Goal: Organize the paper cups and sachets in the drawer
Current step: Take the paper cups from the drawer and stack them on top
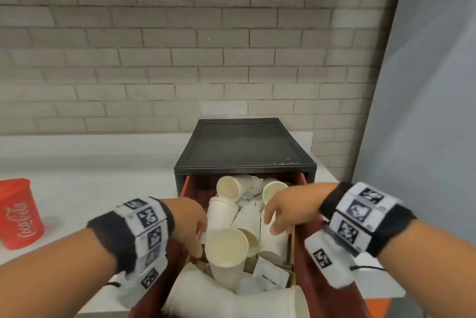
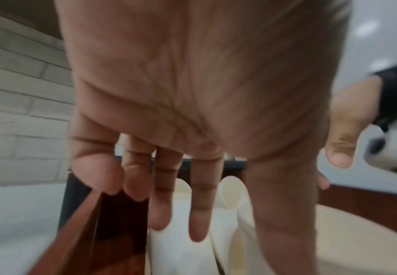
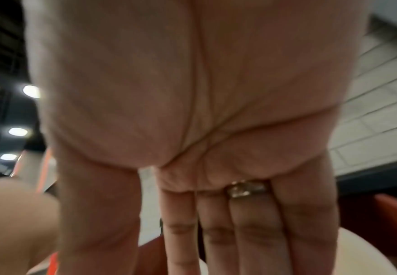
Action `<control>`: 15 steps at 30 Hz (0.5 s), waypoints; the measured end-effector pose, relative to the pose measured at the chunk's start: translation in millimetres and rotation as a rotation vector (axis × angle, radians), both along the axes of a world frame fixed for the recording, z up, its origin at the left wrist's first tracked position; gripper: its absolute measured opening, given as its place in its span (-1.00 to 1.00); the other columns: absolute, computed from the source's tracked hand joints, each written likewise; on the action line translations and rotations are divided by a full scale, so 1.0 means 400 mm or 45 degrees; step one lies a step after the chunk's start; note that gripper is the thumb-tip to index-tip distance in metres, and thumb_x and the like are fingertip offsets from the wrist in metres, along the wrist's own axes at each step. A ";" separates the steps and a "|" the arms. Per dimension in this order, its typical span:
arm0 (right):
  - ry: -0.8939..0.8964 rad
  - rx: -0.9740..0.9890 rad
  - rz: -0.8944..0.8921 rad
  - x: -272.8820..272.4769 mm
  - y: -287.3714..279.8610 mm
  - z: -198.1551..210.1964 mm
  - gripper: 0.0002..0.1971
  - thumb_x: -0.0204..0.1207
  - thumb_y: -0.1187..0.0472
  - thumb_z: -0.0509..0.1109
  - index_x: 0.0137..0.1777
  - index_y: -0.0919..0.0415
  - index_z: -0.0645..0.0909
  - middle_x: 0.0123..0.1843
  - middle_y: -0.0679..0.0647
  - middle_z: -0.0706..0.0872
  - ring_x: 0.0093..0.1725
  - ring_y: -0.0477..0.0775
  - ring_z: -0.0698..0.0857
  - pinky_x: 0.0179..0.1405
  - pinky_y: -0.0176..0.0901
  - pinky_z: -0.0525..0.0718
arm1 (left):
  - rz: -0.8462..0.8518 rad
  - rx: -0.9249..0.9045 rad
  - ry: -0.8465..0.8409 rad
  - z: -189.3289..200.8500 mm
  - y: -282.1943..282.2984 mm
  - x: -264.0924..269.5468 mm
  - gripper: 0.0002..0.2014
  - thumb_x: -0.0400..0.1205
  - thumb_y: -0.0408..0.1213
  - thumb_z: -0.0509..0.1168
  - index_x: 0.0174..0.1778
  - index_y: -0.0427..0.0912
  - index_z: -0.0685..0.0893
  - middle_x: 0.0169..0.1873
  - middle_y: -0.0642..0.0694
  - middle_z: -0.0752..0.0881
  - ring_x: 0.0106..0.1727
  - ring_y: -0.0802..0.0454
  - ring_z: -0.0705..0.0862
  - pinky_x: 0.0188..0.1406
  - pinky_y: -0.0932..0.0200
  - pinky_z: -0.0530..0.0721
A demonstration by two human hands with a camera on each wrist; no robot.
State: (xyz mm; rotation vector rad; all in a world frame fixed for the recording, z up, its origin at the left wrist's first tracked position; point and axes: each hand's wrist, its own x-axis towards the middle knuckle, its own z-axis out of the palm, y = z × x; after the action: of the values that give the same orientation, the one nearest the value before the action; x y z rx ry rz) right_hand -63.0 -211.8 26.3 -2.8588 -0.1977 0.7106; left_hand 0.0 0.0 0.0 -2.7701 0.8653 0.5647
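A red-brown drawer (image 1: pixel 310 281) stands pulled out of a black cabinet (image 1: pixel 244 145). Several white paper cups lie jumbled in it; one wide cup (image 1: pixel 226 247) faces mouth up in the middle. A stack of cups (image 1: pixel 231 301) lies on its side at the front. A white sugar sachet (image 1: pixel 270 279) rests near the front right. My left hand (image 1: pixel 199 238) (image 2: pixel 192 214) reaches in at the drawer's left side, fingers straight, beside the cups (image 2: pixel 176 251), holding nothing. My right hand (image 1: pixel 270 220) (image 3: pixel 216 241) lies with straight fingers on a cup (image 1: pixel 274 243) at the right.
A red Coca-Cola cup (image 1: pixel 19 214) stands on the white counter (image 1: pixel 90 189) at the far left. A grey brick wall (image 1: pixel 180 60) runs behind the cabinet. A pale panel (image 1: pixel 425 111) rises at the right.
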 end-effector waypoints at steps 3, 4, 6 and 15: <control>0.168 -0.134 0.063 0.020 0.046 -0.055 -0.61 0.56 0.06 0.35 0.38 0.06 0.53 0.06 0.01 0.73 -0.05 -0.08 0.65 0.07 -0.18 0.62 | -0.057 0.212 -0.028 -0.028 -0.027 -0.009 -0.43 0.49 0.18 0.36 0.35 -0.05 0.58 0.21 -0.04 0.63 0.21 0.01 0.57 0.03 0.22 0.48; 0.186 -0.166 0.101 0.027 0.058 -0.077 -0.61 0.56 0.07 0.36 0.38 0.07 0.54 0.06 0.03 0.74 -0.02 -0.04 0.66 0.12 -0.15 0.62 | -0.068 0.250 -0.043 -0.036 -0.034 -0.012 -0.40 0.49 0.23 0.32 0.35 -0.06 0.58 0.21 -0.06 0.62 0.23 -0.02 0.55 0.02 0.20 0.46; 0.229 -0.153 0.114 0.043 0.061 -0.099 -0.58 0.54 0.07 0.39 0.39 0.08 0.54 0.08 0.10 0.78 0.05 0.04 0.70 0.25 -0.06 0.61 | -0.072 0.318 -0.020 -0.045 -0.037 -0.008 -0.36 0.51 0.31 0.23 0.35 -0.08 0.57 0.21 -0.10 0.60 0.23 -0.04 0.50 0.00 0.16 0.43; -0.055 0.322 -0.002 0.073 0.015 -0.067 -0.56 0.48 -0.04 0.44 0.31 0.12 0.58 0.10 0.06 0.76 0.05 -0.07 0.70 0.26 -0.11 0.58 | -0.018 -0.123 0.176 0.056 -0.015 -0.007 -0.38 0.69 0.15 -0.02 0.19 -0.38 0.59 0.19 -0.37 0.62 0.22 -0.28 0.58 0.23 -0.02 0.52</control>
State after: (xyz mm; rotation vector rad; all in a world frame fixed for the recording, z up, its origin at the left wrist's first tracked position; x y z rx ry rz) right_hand -33.7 -205.6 -0.4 -2.6339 -0.2708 0.5778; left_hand -2.6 -6.1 22.5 -2.8358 0.9646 0.7377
